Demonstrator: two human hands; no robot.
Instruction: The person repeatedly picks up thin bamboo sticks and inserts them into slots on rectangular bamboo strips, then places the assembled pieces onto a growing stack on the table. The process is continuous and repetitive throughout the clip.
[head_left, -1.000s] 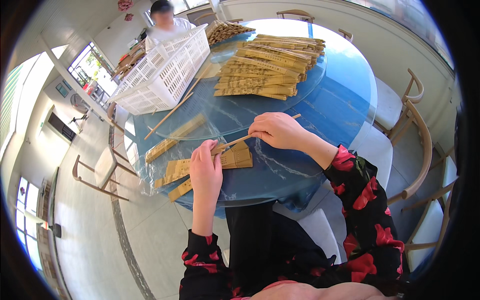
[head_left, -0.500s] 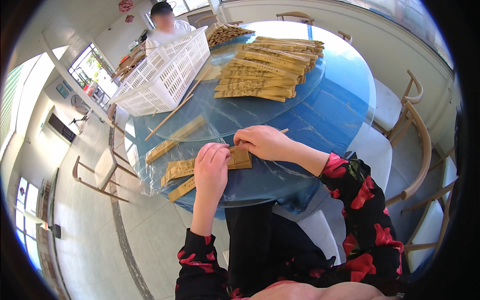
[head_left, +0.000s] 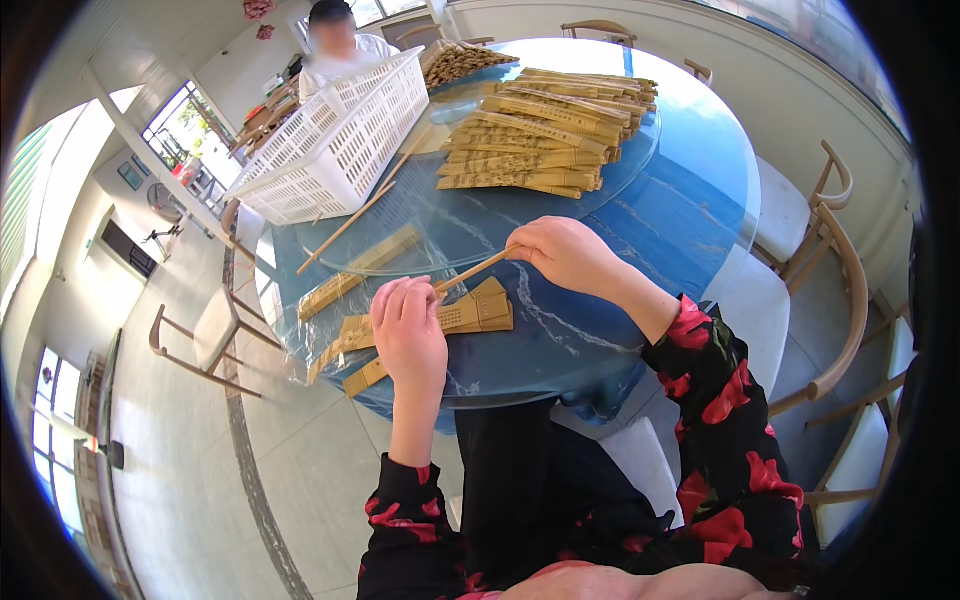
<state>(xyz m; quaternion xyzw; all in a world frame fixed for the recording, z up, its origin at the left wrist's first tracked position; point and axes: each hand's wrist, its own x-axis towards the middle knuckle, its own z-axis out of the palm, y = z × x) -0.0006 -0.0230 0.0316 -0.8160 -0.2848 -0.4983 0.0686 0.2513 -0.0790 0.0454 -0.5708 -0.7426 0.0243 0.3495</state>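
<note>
A slim wooden chopstick (head_left: 475, 270) slants between my hands above the table's near edge. My right hand (head_left: 565, 255) pinches its upper right end. My left hand (head_left: 408, 325) is closed around its lower left end; whether a paper sleeve is also in those fingers is hidden. Under and beside my left hand lie several fanned-out brown paper chopstick sleeves (head_left: 485, 310), partly covered by the hand. Just beyond them, a narrow stack of similar sleeves (head_left: 360, 270) rests on clear plastic wrap (head_left: 305, 350).
A big pile of brown paper-sleeved chopsticks (head_left: 545, 135) lies on the glass turntable (head_left: 625, 175). Left of it stands a white plastic basket (head_left: 340, 150), with loose sticks (head_left: 345, 228) alongside. Bare sticks (head_left: 465, 65) are heaped farther back. Another person (head_left: 340, 55) sits across; wooden chairs (head_left: 835, 300) surround the table.
My right hand has moved up and away from my left, and the chopstick now shows between them. The fanned sleeves are more exposed. The view has shifted slightly.
</note>
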